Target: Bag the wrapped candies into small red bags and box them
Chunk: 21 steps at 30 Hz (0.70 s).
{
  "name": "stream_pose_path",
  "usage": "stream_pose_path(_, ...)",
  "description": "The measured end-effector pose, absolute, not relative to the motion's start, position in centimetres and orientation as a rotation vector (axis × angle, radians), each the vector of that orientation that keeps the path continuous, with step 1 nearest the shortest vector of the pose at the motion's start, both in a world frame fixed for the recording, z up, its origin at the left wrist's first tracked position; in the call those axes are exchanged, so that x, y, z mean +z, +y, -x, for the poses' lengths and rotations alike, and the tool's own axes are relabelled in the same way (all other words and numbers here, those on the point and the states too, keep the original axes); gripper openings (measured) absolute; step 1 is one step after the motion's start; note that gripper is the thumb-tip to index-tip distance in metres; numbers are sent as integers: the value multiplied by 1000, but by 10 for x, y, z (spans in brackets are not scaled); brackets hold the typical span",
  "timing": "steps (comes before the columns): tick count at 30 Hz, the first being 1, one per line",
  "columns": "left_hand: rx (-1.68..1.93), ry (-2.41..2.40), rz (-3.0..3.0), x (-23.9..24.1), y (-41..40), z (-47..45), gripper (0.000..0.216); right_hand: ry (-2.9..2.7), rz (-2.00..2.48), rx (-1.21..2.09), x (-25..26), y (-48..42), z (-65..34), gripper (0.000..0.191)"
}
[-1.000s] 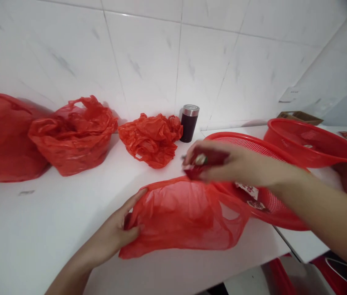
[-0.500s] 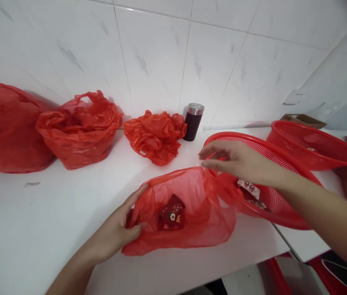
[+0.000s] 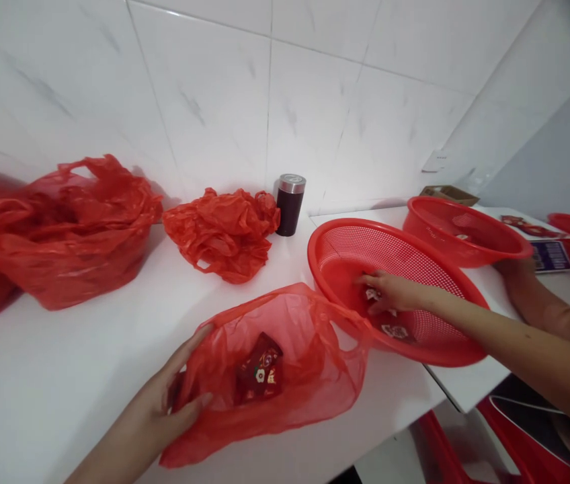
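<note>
My left hand (image 3: 179, 400) grips the left side of a thin red plastic bag (image 3: 310, 396), thumb inside the mouth and fingers outside. The bag lies with its mouth spread, and dark red packets (image 3: 261, 373) printed with a white flower rest inside. My right hand (image 3: 396, 292) is down in a red perforated basket (image 3: 441, 269), its thumb and fingers apart over a small white-and-red packet (image 3: 372, 294). The fingertips are slightly blurred. Closer to the basket's near wall lies another packet (image 3: 396, 331).
Along the tiled wall stand a filled red bag (image 3: 73, 249), a crumpled red bag (image 3: 227, 235) and a dark tumbler (image 3: 290, 207) with a silver lid. Farther right are a second red basket (image 3: 466, 232), a cardboard box (image 3: 449, 195) and another person's arm (image 3: 542, 289).
My right hand has moved from above the bag's far edge down into the basket. The view has turned right, so things appear farther left. My left hand keeps hold of the bag.
</note>
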<state>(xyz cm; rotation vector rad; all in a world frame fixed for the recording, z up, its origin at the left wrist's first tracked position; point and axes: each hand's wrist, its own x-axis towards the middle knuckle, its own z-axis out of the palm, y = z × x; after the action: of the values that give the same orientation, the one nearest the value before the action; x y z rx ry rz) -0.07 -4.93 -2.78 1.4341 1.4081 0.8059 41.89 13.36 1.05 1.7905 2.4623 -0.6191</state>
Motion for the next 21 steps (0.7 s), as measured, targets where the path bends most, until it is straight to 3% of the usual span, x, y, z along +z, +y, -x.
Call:
stream_pose_path(3,820,1441,-1456,-28,-50,1,73,2468,-1836,-631,15,146,-414,18)
stream_pose_path(6,833,1440,-1422,-27,-50,0,74,2508,-1845,-649,30,156,-407,10)
stream_pose_path(10,844,1432,-1386,-22,-48,-5,75,2644,-1780,-752,77,145,-374,18)
stream_pose_path(14,888,1381,-1340,-17,-47,-10,77,2822,-1332,-1212,117,97,-306,26)
stream_pose_path(18,935,1335,-1271,-15,-49,-13,79,2883,-824,-1127,95,57,-237,18)
stream_pose_path(21,959,1300,-1230,-15,-51,-13,82,2908,-788,-1029,67,55,-209,35)
